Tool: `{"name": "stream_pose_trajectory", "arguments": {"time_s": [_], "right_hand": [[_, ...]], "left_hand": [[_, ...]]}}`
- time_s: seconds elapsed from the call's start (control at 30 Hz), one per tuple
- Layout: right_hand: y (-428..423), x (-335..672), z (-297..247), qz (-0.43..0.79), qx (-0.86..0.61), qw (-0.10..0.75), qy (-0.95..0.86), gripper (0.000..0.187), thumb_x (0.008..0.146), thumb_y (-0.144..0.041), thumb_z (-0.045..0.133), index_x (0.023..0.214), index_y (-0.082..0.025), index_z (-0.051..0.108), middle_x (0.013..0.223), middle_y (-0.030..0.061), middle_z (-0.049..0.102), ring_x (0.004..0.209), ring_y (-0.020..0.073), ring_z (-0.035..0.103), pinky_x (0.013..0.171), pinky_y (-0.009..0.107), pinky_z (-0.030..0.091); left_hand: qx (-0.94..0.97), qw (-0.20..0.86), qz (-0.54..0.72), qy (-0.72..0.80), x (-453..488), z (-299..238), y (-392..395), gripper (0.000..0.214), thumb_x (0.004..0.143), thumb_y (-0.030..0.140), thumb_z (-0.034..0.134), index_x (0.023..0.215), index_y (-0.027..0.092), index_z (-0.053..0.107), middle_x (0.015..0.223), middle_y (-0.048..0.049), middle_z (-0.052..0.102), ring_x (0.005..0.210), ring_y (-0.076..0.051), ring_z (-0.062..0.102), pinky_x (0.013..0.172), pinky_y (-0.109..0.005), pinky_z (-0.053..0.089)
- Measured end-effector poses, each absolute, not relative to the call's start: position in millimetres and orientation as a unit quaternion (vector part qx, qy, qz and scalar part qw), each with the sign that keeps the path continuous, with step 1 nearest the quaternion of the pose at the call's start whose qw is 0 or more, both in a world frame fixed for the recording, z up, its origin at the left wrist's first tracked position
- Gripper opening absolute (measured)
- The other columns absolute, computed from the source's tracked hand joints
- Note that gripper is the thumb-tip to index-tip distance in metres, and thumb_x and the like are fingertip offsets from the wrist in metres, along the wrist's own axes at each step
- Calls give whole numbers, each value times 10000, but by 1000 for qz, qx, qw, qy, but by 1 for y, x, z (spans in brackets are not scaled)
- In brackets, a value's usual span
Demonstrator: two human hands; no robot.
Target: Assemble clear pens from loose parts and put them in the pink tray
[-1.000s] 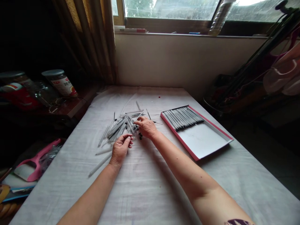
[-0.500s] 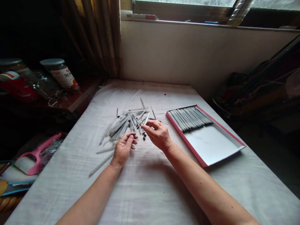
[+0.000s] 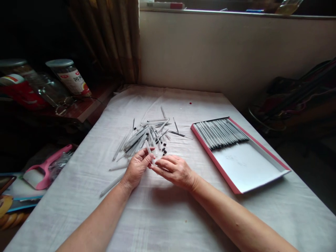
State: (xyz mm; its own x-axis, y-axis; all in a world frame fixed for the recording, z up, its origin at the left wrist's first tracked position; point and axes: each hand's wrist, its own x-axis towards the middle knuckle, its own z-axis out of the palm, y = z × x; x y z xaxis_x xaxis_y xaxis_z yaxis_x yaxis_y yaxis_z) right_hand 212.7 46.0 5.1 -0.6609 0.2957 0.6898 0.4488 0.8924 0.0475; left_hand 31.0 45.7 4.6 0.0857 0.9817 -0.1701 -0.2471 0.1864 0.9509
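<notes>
A translucent white pen barrel (image 3: 148,147) stands tilted in my left hand (image 3: 136,169), pinched between thumb and fingers. My right hand (image 3: 177,171) is closed, with its fingertips at the lower end of the same barrel; what else they may hold is hidden. Just beyond both hands lies a loose pile of pen barrels (image 3: 136,140), with dark refills among them. Several small black caps (image 3: 164,149) are scattered beside the pile. To the right, a shallow pink-edged box lid (image 3: 214,166) holds a row of pens with black ends (image 3: 222,133).
A white cloth (image 3: 162,217) covers the table. On the left are jars (image 3: 70,78), glasses (image 3: 63,108) on a brown ledge and a pink-handled tool (image 3: 46,171). A wall (image 3: 204,52) and a curtain (image 3: 115,42) stand behind.
My right hand has come down and toward me from the pile's edge to meet my left hand. A pen barrel now stands in my left fingers. The view has tipped downward.
</notes>
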Motion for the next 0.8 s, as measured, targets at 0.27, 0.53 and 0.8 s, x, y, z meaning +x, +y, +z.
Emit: {"name": "stream_pose_trajectory", "arguments": {"time_s": [0.27, 0.53, 0.8], "right_hand": [[99, 244, -2, -35, -530, 326, -782, 264, 896, -162, 458, 1010, -206, 693, 1034, 90, 682, 957, 207, 600, 869, 326, 484], [135, 257, 5, -1, -711, 178, -680, 314, 886, -306, 499, 1103, -174, 683, 1115, 123, 660, 1000, 254, 602, 852, 328, 465], [171, 242, 19, 66, -759, 77, -643, 291, 847, -371, 541, 989, -203, 732, 1042, 154, 699, 943, 293, 654, 779, 378, 482]], "left_hand": [[434, 595, 480, 477, 31, 5, 44, 445, 725, 525, 688, 978, 160, 658, 696, -5, 607, 604, -109, 555, 554, -212, 440], [446, 598, 464, 477, 31, 7, 43, 480, 734, 550, 670, 1005, 155, 661, 663, 3, 597, 576, -105, 539, 552, -219, 436], [463, 582, 449, 495, 32, 7, 43, 510, 745, 536, 656, 1071, 143, 670, 662, 3, 587, 551, -95, 514, 523, -211, 413]]}}
